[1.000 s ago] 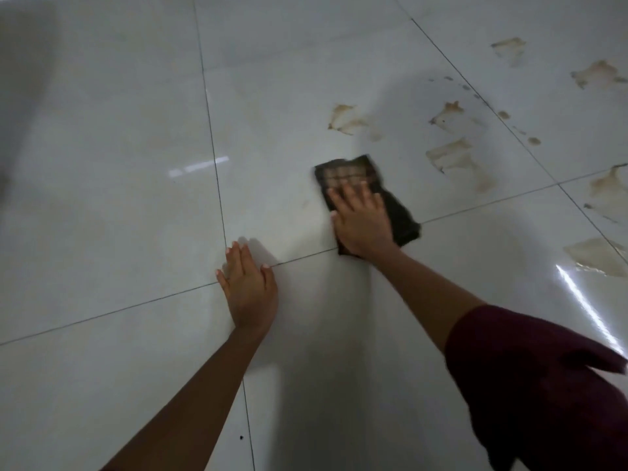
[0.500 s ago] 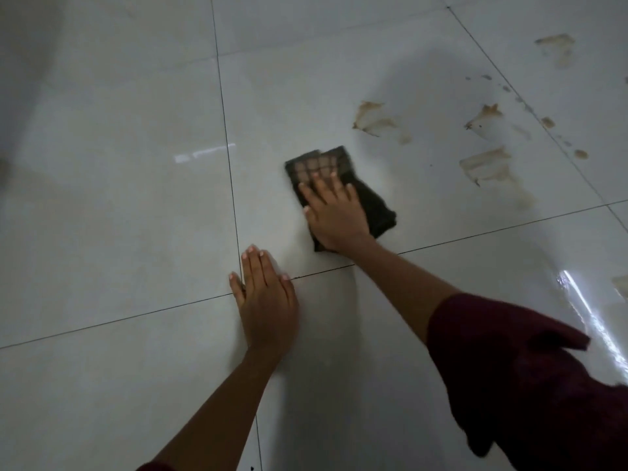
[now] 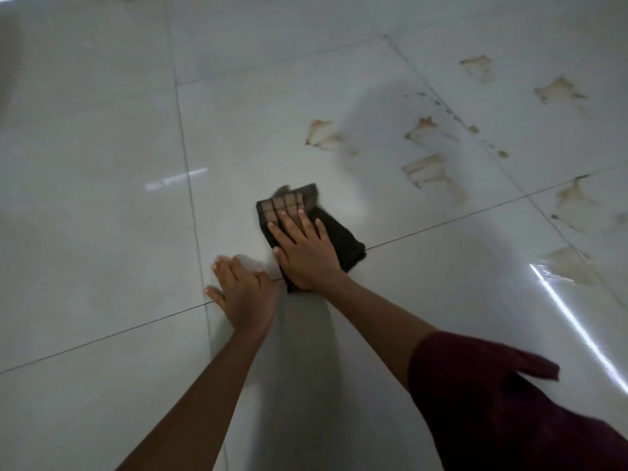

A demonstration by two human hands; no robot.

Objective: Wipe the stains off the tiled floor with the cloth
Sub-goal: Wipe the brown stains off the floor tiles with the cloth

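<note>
A dark folded cloth (image 3: 343, 237) with a checked tan end lies flat on the glossy white tiled floor (image 3: 102, 215). My right hand (image 3: 306, 251) presses down on it, fingers spread, covering its near part. My left hand (image 3: 243, 294) rests flat on the floor just left of the cloth, beside the crossing of two grout lines. Brown stains lie beyond and to the right: one (image 3: 321, 136) on the same tile above the cloth, others (image 3: 430, 171) further right.
More brown stains (image 3: 559, 90) mark the tiles at the far right, and one (image 3: 572, 266) sits near a bright light streak. A dark red sleeve (image 3: 509, 402) covers my right upper arm at the lower right.
My right hand has slid the cloth to the left and nearer, close to my left hand. The left hand has stayed planted at the grout crossing. The camera view has shifted.
</note>
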